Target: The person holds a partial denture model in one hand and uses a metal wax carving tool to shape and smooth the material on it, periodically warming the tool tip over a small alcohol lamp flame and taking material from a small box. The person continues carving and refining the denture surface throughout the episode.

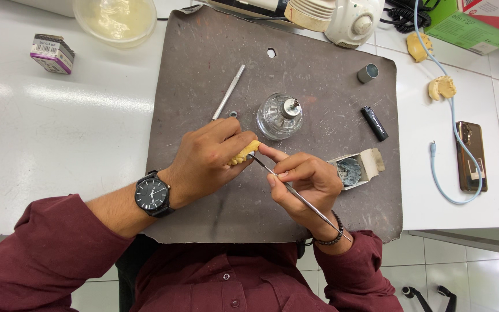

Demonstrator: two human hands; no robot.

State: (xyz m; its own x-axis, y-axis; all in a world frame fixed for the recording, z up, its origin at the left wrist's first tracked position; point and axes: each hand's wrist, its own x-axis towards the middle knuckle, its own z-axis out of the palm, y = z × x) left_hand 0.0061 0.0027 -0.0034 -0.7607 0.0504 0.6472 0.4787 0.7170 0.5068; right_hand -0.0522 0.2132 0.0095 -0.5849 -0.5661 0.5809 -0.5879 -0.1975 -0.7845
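- Pinching a small yellow cast (244, 153), the left hand (206, 162) steadies it over the dark mat (203, 69).
- Right hand (307, 185) fingers grip a thin metal tool (301, 197) pen-style, tip at the cast, for control.

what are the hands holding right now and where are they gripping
The left hand pinches a small yellow cast at its near end. The right hand grips a thin metal tool near its tip, pen-style.
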